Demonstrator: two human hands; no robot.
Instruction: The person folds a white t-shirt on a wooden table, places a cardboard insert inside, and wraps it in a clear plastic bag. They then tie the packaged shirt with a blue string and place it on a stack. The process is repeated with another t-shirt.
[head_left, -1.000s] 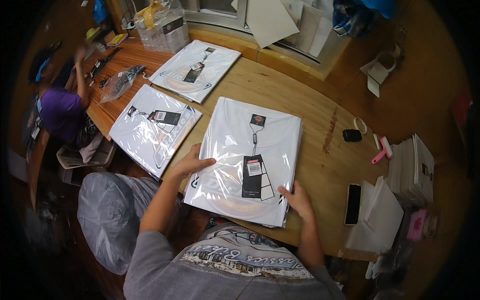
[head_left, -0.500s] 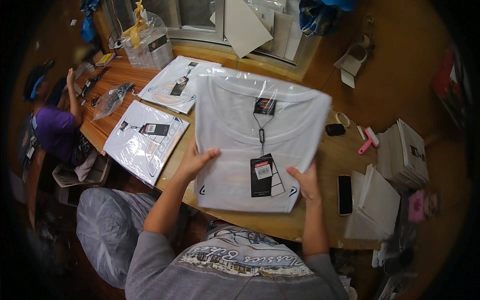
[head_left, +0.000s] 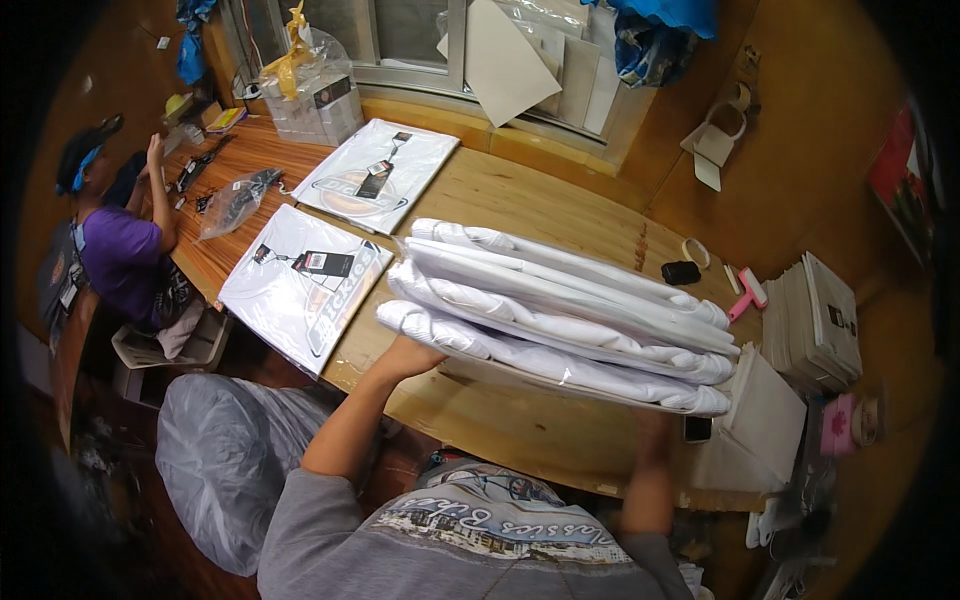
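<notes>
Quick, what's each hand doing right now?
Left hand: closed on the near-left edge of the stack of white shirts.
Right hand: hidden behind the stack, so its grip cannot be told.

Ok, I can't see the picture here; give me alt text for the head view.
A left hand holds a stack of bagged white garments edge-on over a wooden table; the right hand is hidden behind the stack. To the left lie two more bagged white garments, and a co-worker in purple sits beyond.
</notes>
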